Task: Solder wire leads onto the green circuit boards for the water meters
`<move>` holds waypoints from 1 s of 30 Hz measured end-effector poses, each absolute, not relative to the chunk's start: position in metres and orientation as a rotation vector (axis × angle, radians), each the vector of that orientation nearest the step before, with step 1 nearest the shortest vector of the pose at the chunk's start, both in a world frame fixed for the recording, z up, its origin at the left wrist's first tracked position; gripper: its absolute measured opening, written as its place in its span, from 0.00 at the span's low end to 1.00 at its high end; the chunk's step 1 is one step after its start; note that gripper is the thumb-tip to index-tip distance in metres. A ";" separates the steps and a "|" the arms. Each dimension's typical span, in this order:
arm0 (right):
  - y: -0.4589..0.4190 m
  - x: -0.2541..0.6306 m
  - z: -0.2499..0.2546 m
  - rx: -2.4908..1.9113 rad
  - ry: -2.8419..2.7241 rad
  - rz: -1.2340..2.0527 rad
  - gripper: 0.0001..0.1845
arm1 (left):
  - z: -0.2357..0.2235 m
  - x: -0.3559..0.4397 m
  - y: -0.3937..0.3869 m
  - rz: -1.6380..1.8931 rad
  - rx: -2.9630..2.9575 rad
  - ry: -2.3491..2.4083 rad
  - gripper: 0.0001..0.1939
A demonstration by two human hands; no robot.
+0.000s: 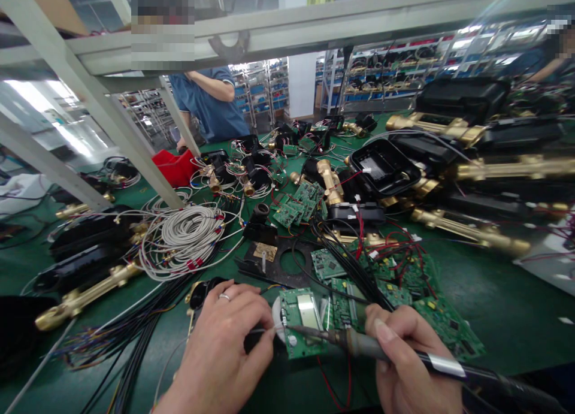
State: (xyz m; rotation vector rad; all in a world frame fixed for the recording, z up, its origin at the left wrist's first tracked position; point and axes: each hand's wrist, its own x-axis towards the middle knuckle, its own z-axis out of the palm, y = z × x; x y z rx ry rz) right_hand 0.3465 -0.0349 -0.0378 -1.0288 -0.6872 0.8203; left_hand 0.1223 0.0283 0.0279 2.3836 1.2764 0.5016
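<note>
Well, two bare hands (220,339) (411,381), one soldering iron (367,345)

On the workbench (476,276), 1 circuit board (296,309) sits between the left hand (229,336) and the right hand (408,357); the tip of the soldering iron (362,344) in the right hand is over it. Left of the left hand lies a wire bundle (139,342); behind that, a cable coil (179,240). Behind the board is a soldering-iron stand (275,265). A circuit-board pile (453,327) lies behind the right hand, pipe fittings (471,231) farther right. Beyond the workbench stand a person (215,108) and shelving racks (386,78).
</note>
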 end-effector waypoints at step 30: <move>-0.030 0.346 -0.028 -1.062 -0.604 0.735 0.28 | 0.028 0.122 0.028 0.489 2.379 1.267 0.08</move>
